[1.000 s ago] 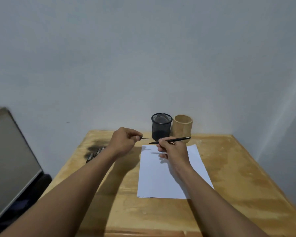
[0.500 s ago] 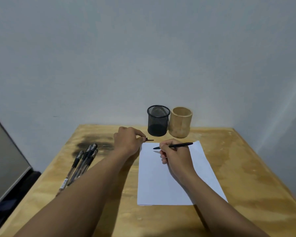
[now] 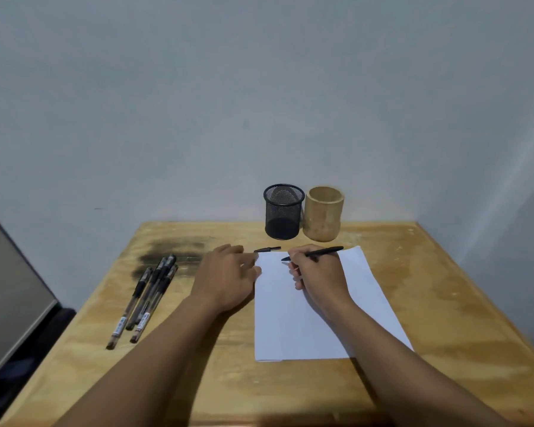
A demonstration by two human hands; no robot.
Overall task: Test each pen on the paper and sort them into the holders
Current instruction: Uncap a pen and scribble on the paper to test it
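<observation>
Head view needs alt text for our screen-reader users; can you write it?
A right hand holds an uncapped black pen over the top of a white sheet on a wooden table; the left hand rests at the sheet's left edge. The cap lies nearby, more pens lie to the left, and a mesh holder and a wooden holder stand behind.

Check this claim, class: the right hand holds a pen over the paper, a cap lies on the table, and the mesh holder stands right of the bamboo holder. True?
One slip: the head view shows the mesh holder standing left of the bamboo holder. The pen, paper and cap details are right.
</observation>
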